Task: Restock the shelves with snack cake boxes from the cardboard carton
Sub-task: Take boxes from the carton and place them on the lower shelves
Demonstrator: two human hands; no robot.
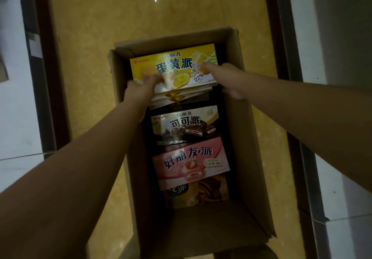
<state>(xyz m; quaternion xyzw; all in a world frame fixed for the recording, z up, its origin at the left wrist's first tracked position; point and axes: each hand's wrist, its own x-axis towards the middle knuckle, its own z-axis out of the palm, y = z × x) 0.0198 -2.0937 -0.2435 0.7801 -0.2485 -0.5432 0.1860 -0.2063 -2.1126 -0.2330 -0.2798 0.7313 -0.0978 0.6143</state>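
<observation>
An open cardboard carton (239, 141) stands on the floor below me. At its far end lies a stack of yellow snack cake boxes (173, 65). My left hand (141, 91) grips the stack's left side, thumb on the top box. My right hand (223, 77) grips its right side, thumb on top as well. Nearer me in the carton lie a dark cocoa box (185, 124), a pink box (190, 163) and, partly under it, a box with chocolate print (203, 193).
The floor (90, 57) is yellow and glossy. White shelf bases with dark edges run along the left (16, 97) and right (322, 57) of the aisle. The near end of the carton (201, 224) holds no boxes.
</observation>
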